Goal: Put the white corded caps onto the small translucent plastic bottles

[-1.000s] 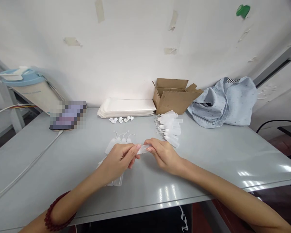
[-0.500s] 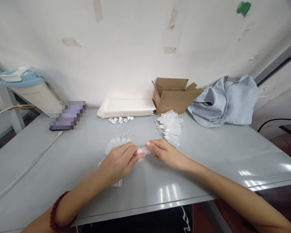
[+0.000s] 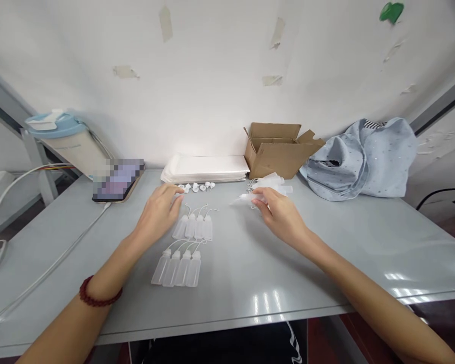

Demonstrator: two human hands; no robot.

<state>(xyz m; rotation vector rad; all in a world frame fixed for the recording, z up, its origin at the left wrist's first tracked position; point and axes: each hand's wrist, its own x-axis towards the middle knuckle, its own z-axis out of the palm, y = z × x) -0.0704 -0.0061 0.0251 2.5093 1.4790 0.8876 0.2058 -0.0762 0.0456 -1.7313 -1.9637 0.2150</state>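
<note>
My right hand [image 3: 282,212] pinches a small translucent squeeze bottle [image 3: 244,197] with a pointed white tip aimed left. Its fingers hide much of the bottle, beside a pile of similar translucent bottles [image 3: 273,180]. At the left, my left hand [image 3: 158,208] reaches to the small white caps [image 3: 195,187], thumb and fingers apart; no object shows between them. Below it lie two rows of bottles with thin curved tethers at their necks, a back row [image 3: 199,228] and a front row [image 3: 180,271].
Behind the caps is a stack of white sheets or envelopes [image 3: 208,169], beside an open cardboard box [image 3: 278,157]. Light-blue cloth [image 3: 364,162] is bunched at the right. A phone [image 3: 119,181] with a white cable and a blue-lidded container [image 3: 72,139] stand at the left.
My hands have parted from the bottle they held together. The left moved back and left to the caps; the right moved back and right toward the pile. Both bottle rows are now uncovered.
</note>
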